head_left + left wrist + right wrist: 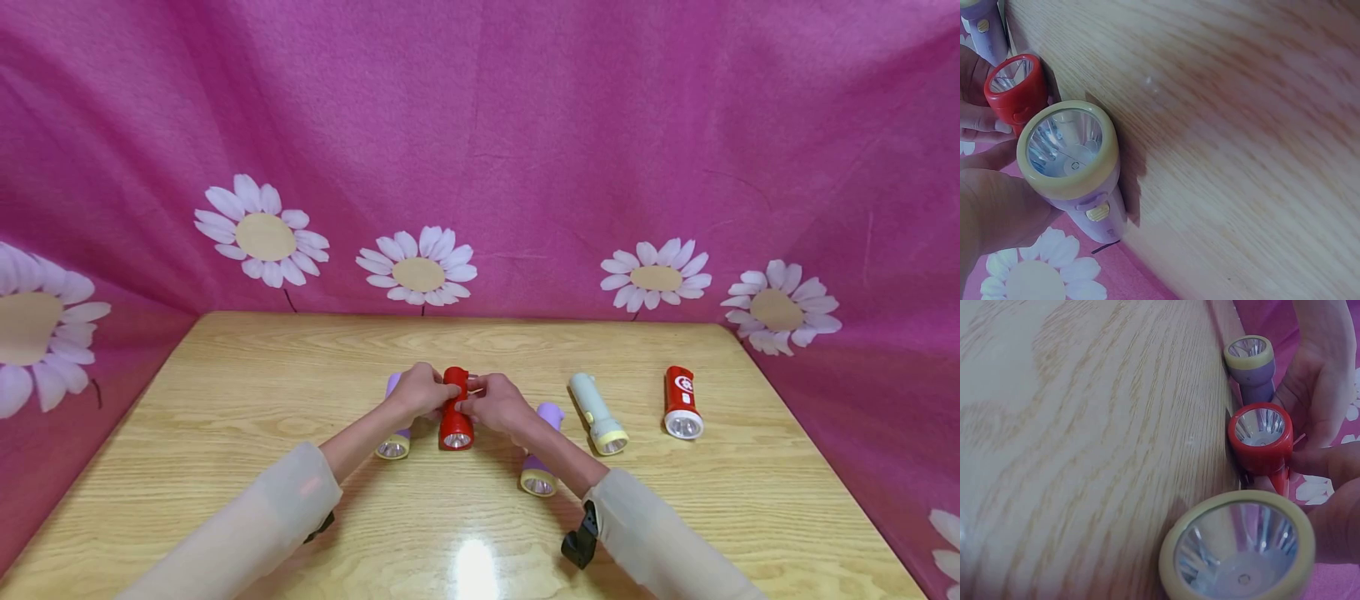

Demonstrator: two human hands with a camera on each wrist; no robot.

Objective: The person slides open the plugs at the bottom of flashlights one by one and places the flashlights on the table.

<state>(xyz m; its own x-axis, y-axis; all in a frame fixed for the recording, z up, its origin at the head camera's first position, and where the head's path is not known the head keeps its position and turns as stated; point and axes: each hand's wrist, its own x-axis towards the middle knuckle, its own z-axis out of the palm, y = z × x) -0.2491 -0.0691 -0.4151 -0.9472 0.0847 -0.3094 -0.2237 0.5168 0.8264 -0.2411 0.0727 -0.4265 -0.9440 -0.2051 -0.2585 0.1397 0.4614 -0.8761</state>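
hands point(495, 402) gripping a red flashlight point(453, 418), flared head point(1260, 453), shiny silver reflector point(1260, 428)

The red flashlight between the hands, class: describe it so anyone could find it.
Look at the wooden table in the head view. Near its middle, the left hand and right hand hold the red flashlight between two purple flashlights. Its rim is red; theirs are yellow, and the far-right red flashlight's is white.
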